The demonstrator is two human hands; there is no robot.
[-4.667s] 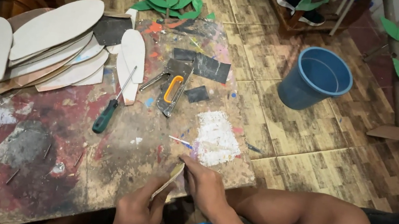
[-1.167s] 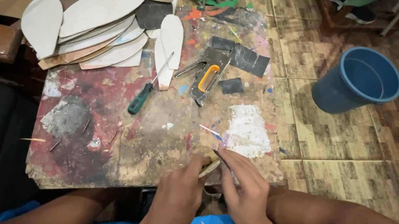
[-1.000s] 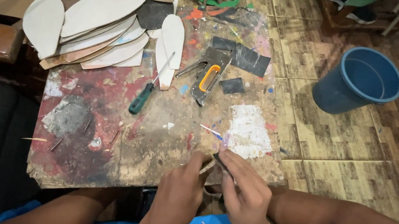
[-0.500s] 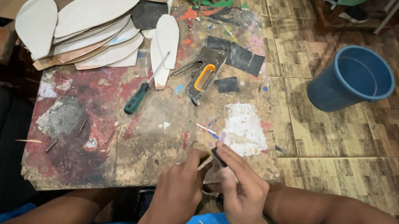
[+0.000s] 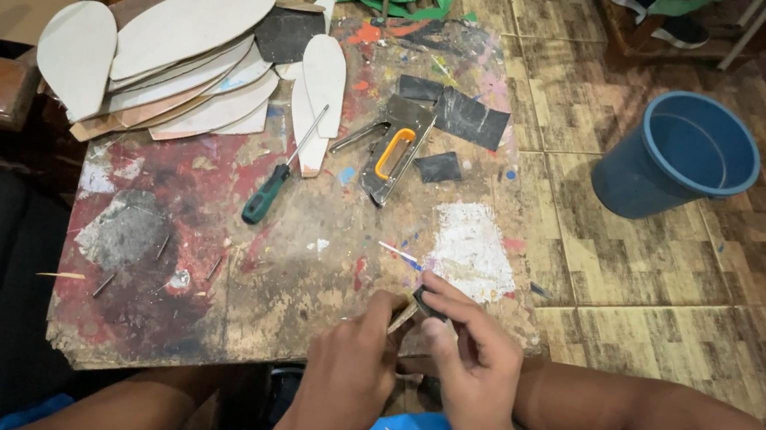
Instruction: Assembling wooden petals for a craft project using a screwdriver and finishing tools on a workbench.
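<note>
Head view: you are sitting at the near edge of a low, paint-stained board (image 5: pixel 186 317), and both hands are meeting just over that edge.
Left hand (image 5: pixel 351 362): it is pinching a thin tan strip (image 5: pixel 402 317) between thumb and fingers.
Right hand (image 5: pixel 473 355): it is closing on a small dark piece (image 5: pixel 430 304) that is touching the strip's top end.
Doing it well: you are judging best by keeping both pieces low over the near edge and your fingertips off the meeting point.
Around: a green-handled screwdriver (image 5: pixel 269 191) and a staple gun (image 5: pixel 395 151) are lying near the middle; pale oval cut-outs (image 5: pixel 186 54) are piling at the far left corner.
In the way: loose nails (image 5: pixel 163 248) are lying left of your hands; the blue bucket (image 5: pixel 677 156) is standing well apart on the floor.
</note>
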